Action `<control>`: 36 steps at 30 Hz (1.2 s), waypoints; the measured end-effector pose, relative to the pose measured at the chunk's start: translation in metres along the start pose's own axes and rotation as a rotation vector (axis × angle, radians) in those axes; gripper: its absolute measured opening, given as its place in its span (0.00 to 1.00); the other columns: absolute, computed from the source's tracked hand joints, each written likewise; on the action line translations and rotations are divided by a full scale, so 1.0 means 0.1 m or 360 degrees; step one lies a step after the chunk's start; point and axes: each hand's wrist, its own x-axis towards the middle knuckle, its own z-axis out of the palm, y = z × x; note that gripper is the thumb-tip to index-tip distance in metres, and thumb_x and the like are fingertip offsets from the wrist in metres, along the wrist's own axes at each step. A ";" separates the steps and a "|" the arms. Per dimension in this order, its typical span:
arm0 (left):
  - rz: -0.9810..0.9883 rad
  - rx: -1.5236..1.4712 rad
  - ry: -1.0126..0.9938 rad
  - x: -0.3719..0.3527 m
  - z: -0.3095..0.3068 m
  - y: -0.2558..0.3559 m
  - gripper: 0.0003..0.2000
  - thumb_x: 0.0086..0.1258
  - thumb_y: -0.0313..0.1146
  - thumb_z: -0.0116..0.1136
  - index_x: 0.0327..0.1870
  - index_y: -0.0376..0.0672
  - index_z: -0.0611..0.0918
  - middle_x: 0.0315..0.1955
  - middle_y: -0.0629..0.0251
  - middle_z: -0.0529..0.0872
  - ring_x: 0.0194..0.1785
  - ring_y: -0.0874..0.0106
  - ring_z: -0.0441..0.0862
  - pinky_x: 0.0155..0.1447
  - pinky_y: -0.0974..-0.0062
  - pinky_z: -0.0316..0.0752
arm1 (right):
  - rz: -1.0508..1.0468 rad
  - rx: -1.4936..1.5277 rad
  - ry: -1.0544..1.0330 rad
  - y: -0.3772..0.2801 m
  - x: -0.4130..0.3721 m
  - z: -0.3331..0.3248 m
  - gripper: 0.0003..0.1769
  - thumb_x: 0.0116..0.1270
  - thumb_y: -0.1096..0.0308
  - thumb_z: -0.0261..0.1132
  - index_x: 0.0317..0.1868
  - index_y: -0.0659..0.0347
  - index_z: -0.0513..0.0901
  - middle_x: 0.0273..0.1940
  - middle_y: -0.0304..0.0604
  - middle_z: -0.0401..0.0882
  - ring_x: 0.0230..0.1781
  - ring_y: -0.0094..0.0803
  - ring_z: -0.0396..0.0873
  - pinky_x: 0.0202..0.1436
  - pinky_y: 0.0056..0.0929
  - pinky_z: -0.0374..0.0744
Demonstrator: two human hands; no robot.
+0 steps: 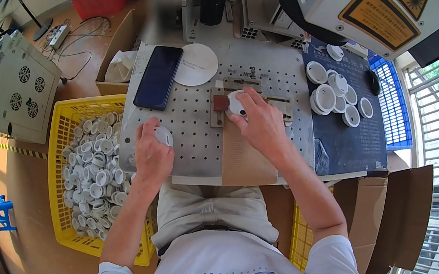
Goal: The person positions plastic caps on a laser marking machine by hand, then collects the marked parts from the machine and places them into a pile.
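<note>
My right hand grips a white round plastic cap from above, thumb and fingers around its edge. That cap sits at a metal fixture on the perforated plate, beside a dark red block. At the plate's left front, my left hand has its fingers curled round a second white round cap, partly hidden by the fingers. A black phone and a pale round disc lie beyond my left hand. Brown cardboard covers the plate's front below my right hand.
A yellow basket full of white caps stands at the left. More caps lie on a dark mat at the right, near a black mouse. A machine head with warning labels hangs above. An open carton is at the right.
</note>
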 end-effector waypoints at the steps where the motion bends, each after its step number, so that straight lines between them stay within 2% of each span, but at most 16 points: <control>1: -0.0046 -0.0046 0.0012 -0.01 0.01 -0.02 0.12 0.45 0.14 0.56 0.34 0.26 0.81 0.53 0.51 0.76 0.55 0.48 0.73 0.60 0.60 0.71 | -0.0003 -0.0018 0.0030 0.00 -0.02 0.02 0.22 0.64 0.62 0.70 0.56 0.61 0.76 0.63 0.55 0.74 0.42 0.58 0.84 0.43 0.49 0.83; 6: -0.0084 -0.0170 0.0073 -0.21 -0.21 -0.25 0.20 0.46 0.14 0.52 0.45 0.28 0.76 0.49 0.50 0.77 0.54 0.49 0.74 0.62 0.58 0.69 | 0.0027 0.0257 0.0112 0.22 -0.18 -0.20 0.23 0.64 0.61 0.69 0.57 0.61 0.77 0.62 0.53 0.76 0.43 0.55 0.84 0.45 0.45 0.83; 10: -0.0628 -0.0036 0.0259 -0.65 -0.76 -0.87 0.21 0.48 0.13 0.44 0.47 0.27 0.76 0.48 0.46 0.78 0.57 0.47 0.74 0.65 0.57 0.66 | 0.0368 -0.0280 0.0502 0.75 -0.29 -0.71 0.28 0.63 0.60 0.69 0.61 0.62 0.76 0.62 0.54 0.76 0.46 0.54 0.84 0.47 0.45 0.82; 13: -0.0803 0.0228 0.0357 -1.01 -1.03 -1.63 0.21 0.50 0.12 0.44 0.49 0.26 0.75 0.51 0.44 0.77 0.59 0.46 0.74 0.66 0.56 0.66 | 0.0611 -0.0456 0.0405 1.30 -0.28 -0.88 0.36 0.59 0.55 0.72 0.65 0.61 0.73 0.61 0.57 0.76 0.51 0.55 0.82 0.51 0.46 0.81; 15: -0.0983 0.0503 0.0424 -0.95 -1.26 -1.66 0.20 0.53 0.12 0.44 0.50 0.24 0.75 0.53 0.42 0.77 0.62 0.45 0.73 0.68 0.56 0.65 | 0.0605 -0.0565 0.0209 1.49 -0.27 -0.92 0.39 0.57 0.54 0.73 0.67 0.60 0.72 0.59 0.59 0.77 0.52 0.54 0.82 0.54 0.46 0.79; 17: -0.1008 0.0446 0.0458 -0.80 -1.32 -1.51 0.20 0.54 0.12 0.45 0.51 0.24 0.75 0.54 0.41 0.76 0.64 0.46 0.72 0.70 0.57 0.63 | 0.0653 -0.0490 0.0097 1.49 -0.23 -1.00 0.40 0.57 0.53 0.73 0.67 0.60 0.72 0.59 0.59 0.77 0.52 0.54 0.82 0.55 0.46 0.79; 18: -0.0953 0.0335 0.0445 -0.71 -1.31 -1.44 0.20 0.54 0.12 0.45 0.51 0.23 0.75 0.54 0.42 0.76 0.64 0.46 0.72 0.70 0.57 0.63 | 0.0693 -0.0443 -0.0029 1.48 -0.21 -1.04 0.40 0.56 0.53 0.73 0.68 0.59 0.72 0.58 0.60 0.78 0.52 0.53 0.82 0.56 0.46 0.79; 20: -0.0905 0.0132 0.0372 -0.49 -1.17 -1.30 0.21 0.53 0.12 0.45 0.51 0.24 0.74 0.54 0.42 0.77 0.64 0.46 0.72 0.71 0.59 0.63 | 0.0674 -0.0444 -0.0006 1.52 -0.21 -1.03 0.40 0.56 0.52 0.73 0.67 0.59 0.73 0.56 0.60 0.79 0.51 0.54 0.83 0.55 0.46 0.79; 22: -0.0652 0.0081 0.0298 -0.18 -0.94 -0.95 0.18 0.52 0.12 0.47 0.47 0.22 0.76 0.55 0.44 0.76 0.65 0.48 0.71 0.72 0.58 0.62 | 0.0667 -0.0457 0.0014 1.50 -0.24 -1.06 0.40 0.55 0.51 0.73 0.67 0.58 0.74 0.54 0.59 0.81 0.50 0.54 0.83 0.54 0.45 0.80; 25: -0.0146 0.0099 0.0057 0.30 -0.49 -0.23 0.09 0.50 0.14 0.52 0.32 0.19 0.79 0.59 0.44 0.74 0.65 0.47 0.69 0.70 0.57 0.63 | 0.0698 -0.0420 0.0198 1.19 -0.34 -1.19 0.38 0.56 0.51 0.73 0.64 0.60 0.76 0.50 0.58 0.83 0.47 0.54 0.84 0.51 0.45 0.80; 27: 0.0144 -0.0070 -0.0089 0.60 -0.15 0.26 0.04 0.48 0.17 0.58 0.23 0.22 0.81 0.60 0.43 0.72 0.63 0.47 0.69 0.68 0.59 0.65 | 0.0605 0.0092 0.0289 0.86 -0.46 -1.17 0.36 0.56 0.52 0.73 0.61 0.63 0.77 0.45 0.54 0.85 0.43 0.52 0.85 0.49 0.43 0.81; 29: 0.0433 0.0000 -0.0173 0.85 0.23 0.66 0.04 0.50 0.19 0.59 0.23 0.26 0.83 0.61 0.42 0.72 0.63 0.47 0.69 0.68 0.60 0.65 | 0.0695 0.0637 0.0013 0.64 -0.60 -1.10 0.35 0.56 0.57 0.73 0.61 0.64 0.75 0.49 0.53 0.83 0.45 0.49 0.84 0.51 0.42 0.80; 30: 0.0543 0.0008 -0.0158 0.94 0.40 0.84 0.04 0.50 0.18 0.57 0.23 0.27 0.83 0.60 0.42 0.73 0.63 0.46 0.69 0.68 0.61 0.66 | 0.0696 0.0625 0.0014 0.60 -0.71 -0.99 0.35 0.56 0.57 0.73 0.61 0.64 0.75 0.49 0.53 0.83 0.45 0.49 0.84 0.51 0.42 0.80; 32: 0.0612 0.0071 -0.0242 1.02 0.78 1.07 0.04 0.50 0.20 0.59 0.23 0.28 0.84 0.59 0.41 0.73 0.62 0.47 0.69 0.67 0.60 0.66 | 0.0169 0.0690 0.0258 0.63 -0.91 -0.67 0.36 0.54 0.64 0.75 0.63 0.62 0.73 0.56 0.51 0.79 0.52 0.48 0.80 0.57 0.42 0.78; 34: 0.0695 0.0115 -0.0338 1.00 0.86 1.22 0.04 0.50 0.21 0.60 0.24 0.29 0.85 0.58 0.40 0.73 0.62 0.48 0.69 0.67 0.59 0.67 | 0.0172 0.0550 0.0239 0.62 -1.07 -0.62 0.37 0.53 0.66 0.75 0.64 0.62 0.72 0.59 0.51 0.77 0.57 0.49 0.77 0.60 0.42 0.76; 36: 0.0754 0.0244 -0.0617 0.85 0.83 1.32 0.04 0.50 0.23 0.62 0.22 0.31 0.85 0.58 0.40 0.73 0.60 0.49 0.69 0.64 0.57 0.68 | 0.0205 0.0357 0.0180 0.69 -1.20 -0.63 0.40 0.51 0.69 0.76 0.65 0.61 0.70 0.63 0.51 0.73 0.63 0.51 0.71 0.65 0.41 0.73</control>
